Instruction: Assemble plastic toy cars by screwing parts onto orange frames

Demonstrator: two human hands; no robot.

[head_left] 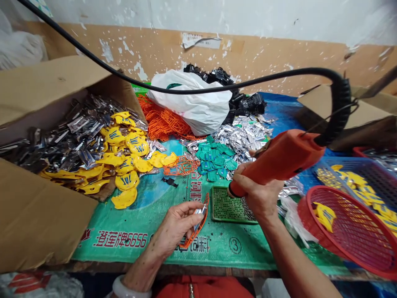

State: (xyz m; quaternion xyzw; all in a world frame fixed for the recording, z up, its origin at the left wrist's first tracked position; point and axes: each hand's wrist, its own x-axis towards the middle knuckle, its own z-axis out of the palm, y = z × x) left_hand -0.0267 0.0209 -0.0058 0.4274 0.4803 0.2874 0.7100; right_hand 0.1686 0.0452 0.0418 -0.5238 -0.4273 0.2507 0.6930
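My left hand is closed on an orange plastic frame, with a small silvery piece pinched against it. My right hand grips a red electric screwdriver, its black cord arching overhead. The tool's tip points down over a green perforated screw tray, where many small dark screws lie at the right side. Whether the tip touches a screw is hard to see. Beyond the tray lie a pile of teal plastic pieces and another orange frame.
At left, a cardboard box spills silvery-dark parts and yellow pieces. A white bag rests on orange frames at the back, beside black parts and silver pieces. A red basket and blue crate stand right.
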